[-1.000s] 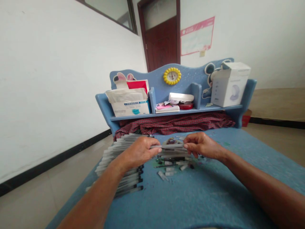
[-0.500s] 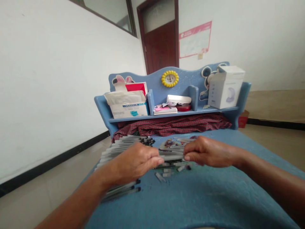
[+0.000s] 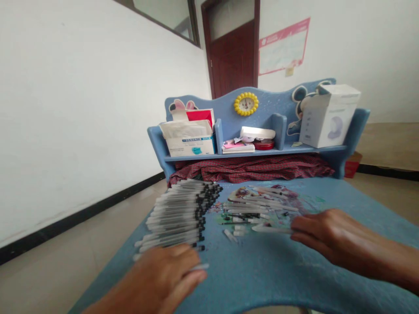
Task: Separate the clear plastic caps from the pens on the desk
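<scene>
My left hand [image 3: 170,272], blurred, is closed low at the front left. A slim translucent pen part [image 3: 200,267] pokes out between its thumb and fingers; the rest is hidden in the hand. On the right, my right hand [image 3: 330,231] pinches one end of a clear pen barrel [image 3: 273,229], whose other end points left. Beyond my left hand lies a row of translucent pens [image 3: 173,213] with black ends facing right. Near my right hand are loose pen barrels [image 3: 258,205], thin dark refills [image 3: 240,223] and short clear caps [image 3: 231,236].
The blue table [image 3: 248,270] has a raised shelf [image 3: 199,158] at its back. On it stand a mask box [image 3: 190,146], a red round tin [image 3: 263,145] and a white carton [image 3: 329,117]. Crumpled checked cloth [image 3: 248,168] lies beneath the shelf.
My hands have moved apart from near the middle: the left toward the front left, the right to the right with a pen barrel. The view has shifted, showing more of the pen row.
</scene>
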Demonstrator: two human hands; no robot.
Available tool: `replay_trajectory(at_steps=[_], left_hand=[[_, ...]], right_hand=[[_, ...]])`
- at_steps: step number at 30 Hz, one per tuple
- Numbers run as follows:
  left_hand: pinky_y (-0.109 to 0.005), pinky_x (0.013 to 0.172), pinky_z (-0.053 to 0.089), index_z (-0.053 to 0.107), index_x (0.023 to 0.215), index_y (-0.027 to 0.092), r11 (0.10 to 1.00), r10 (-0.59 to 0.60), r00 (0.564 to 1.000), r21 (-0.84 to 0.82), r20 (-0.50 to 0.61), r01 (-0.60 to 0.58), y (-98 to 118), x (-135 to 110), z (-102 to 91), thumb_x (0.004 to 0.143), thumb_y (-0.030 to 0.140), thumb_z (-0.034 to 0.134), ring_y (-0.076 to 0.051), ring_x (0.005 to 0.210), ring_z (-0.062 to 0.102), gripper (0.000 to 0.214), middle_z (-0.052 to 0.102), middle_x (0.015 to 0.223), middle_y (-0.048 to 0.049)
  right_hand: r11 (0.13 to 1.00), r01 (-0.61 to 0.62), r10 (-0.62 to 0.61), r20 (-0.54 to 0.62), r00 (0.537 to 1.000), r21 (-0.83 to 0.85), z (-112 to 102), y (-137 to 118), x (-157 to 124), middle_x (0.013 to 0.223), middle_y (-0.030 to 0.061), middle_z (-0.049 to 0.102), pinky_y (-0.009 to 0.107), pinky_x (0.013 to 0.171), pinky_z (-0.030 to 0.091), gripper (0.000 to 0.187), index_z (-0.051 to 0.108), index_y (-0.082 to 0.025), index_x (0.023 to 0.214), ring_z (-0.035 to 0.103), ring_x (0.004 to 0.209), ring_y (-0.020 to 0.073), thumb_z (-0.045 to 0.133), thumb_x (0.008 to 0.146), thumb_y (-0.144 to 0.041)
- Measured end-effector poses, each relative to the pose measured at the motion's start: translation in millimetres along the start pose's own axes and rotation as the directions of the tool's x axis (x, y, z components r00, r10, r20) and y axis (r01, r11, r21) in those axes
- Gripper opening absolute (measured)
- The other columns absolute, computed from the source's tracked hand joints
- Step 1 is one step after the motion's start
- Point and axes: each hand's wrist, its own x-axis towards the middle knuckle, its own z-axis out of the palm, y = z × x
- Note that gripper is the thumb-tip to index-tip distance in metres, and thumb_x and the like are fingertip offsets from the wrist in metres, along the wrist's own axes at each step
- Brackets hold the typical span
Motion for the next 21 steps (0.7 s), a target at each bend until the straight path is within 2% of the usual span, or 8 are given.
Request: replay_trajectory(at_steps=[2, 4, 7, 9, 14, 18, 21], left_hand=[[-0.026, 0.066, 0.045, 0.058, 0.081, 0.021, 0.997, -0.021, 0.998, 0.069, 0.054, 0.018, 13.4, 26.6, 10.3, 0.093, 0.030, 0.036, -0.017, 0.072, 0.060, 0.026, 0.063, 0.081, -0.0034], [-0.028, 0.065, 0.047, 0.057, 0.087, 0.019, 0.988, -0.023, 0.998, 0.151, 0.051, 0.015, 21.6, 47.6, 23.8, 0.092, 0.029, 0.038, -0.019, 0.073, 0.061, 0.022, 0.062, 0.085, -0.0053], [-0.029, 0.065, 0.050, 0.055, 0.094, 0.018, 0.976, 0.003, 1.000, 0.220, 0.015, -0.006, 25.0, 63.0, 38.1, 0.091, 0.028, 0.041, -0.020, 0.074, 0.062, 0.017, 0.061, 0.089, -0.0067], [-0.031, 0.065, 0.050, 0.053, 0.097, 0.018, 0.970, -0.002, 1.000, 0.243, -0.007, 0.004, 24.3, 65.2, 39.7, 0.090, 0.028, 0.042, -0.021, 0.076, 0.062, 0.016, 0.060, 0.091, -0.0073], [-0.033, 0.065, 0.050, 0.053, 0.096, 0.017, 0.958, -0.100, 0.995, 0.267, -0.017, 0.100, 12.4, 52.0, 23.1, 0.089, 0.028, 0.044, -0.024, 0.079, 0.062, 0.016, 0.060, 0.092, -0.0081], [-0.033, 0.073, 0.048, 0.057, 0.094, 0.015, 0.942, -0.226, 0.974, 0.255, -0.002, 0.219, -10.6, 24.0, 10.6, 0.090, 0.025, 0.042, -0.022, 0.083, 0.061, 0.018, 0.061, 0.092, -0.0088], [-0.031, 0.075, 0.047, 0.059, 0.092, 0.016, 0.938, -0.270, 0.962, 0.232, 0.029, 0.257, -26.2, 2.8, 9.8, 0.089, 0.023, 0.043, -0.020, 0.081, 0.060, 0.018, 0.060, 0.092, -0.0080]], right_hand=[[0.987, 0.048, -0.045, 0.023, 0.999, -0.154, 6.7, -9.8, 32.4, 0.070, 0.0050, 0.067, 0.027, 0.053, 0.035, 0.029, 0.059, -0.021, 0.079, 0.062, 0.061, 0.0172, 0.037, 0.092, -0.035], [0.963, 0.089, -0.086, 0.022, 0.996, -0.253, 14.3, -19.2, 59.5, 0.077, 0.0074, 0.069, 0.027, 0.056, 0.037, 0.026, 0.060, -0.020, 0.085, 0.064, 0.068, 0.0201, 0.039, 0.091, -0.033], [0.937, 0.106, -0.104, 0.024, 0.994, -0.333, 25.8, -27.0, 85.4, 0.079, 0.0101, 0.070, 0.028, 0.057, 0.039, 0.025, 0.061, -0.018, 0.088, 0.065, 0.071, 0.0226, 0.040, 0.091, -0.032], [0.927, 0.097, -0.093, 0.029, 0.995, -0.362, 31.8, -28.5, 95.0, 0.080, 0.0120, 0.070, 0.028, 0.058, 0.041, 0.024, 0.062, -0.017, 0.088, 0.065, 0.072, 0.0237, 0.041, 0.090, -0.030], [0.910, 0.076, -0.065, 0.040, 0.997, -0.407, 36.1, -26.0, 102.0, 0.086, 0.0149, 0.069, 0.030, 0.061, 0.044, 0.026, 0.063, -0.015, 0.092, 0.066, 0.077, 0.0265, 0.043, 0.089, -0.032], [0.911, 0.019, -0.015, 0.014, 1.000, -0.411, 32.7, -19.8, 96.9, 0.086, 0.0127, 0.068, 0.031, 0.061, 0.044, 0.028, 0.063, -0.016, 0.089, 0.066, 0.075, 0.0258, 0.043, 0.089, -0.035], [0.917, -0.001, 0.002, 0.002, 1.000, -0.399, 31.9, -15.5, 93.3, 0.087, 0.0128, 0.068, 0.031, 0.061, 0.044, 0.028, 0.063, -0.016, 0.087, 0.066, 0.076, 0.0258, 0.042, 0.088, -0.036]])
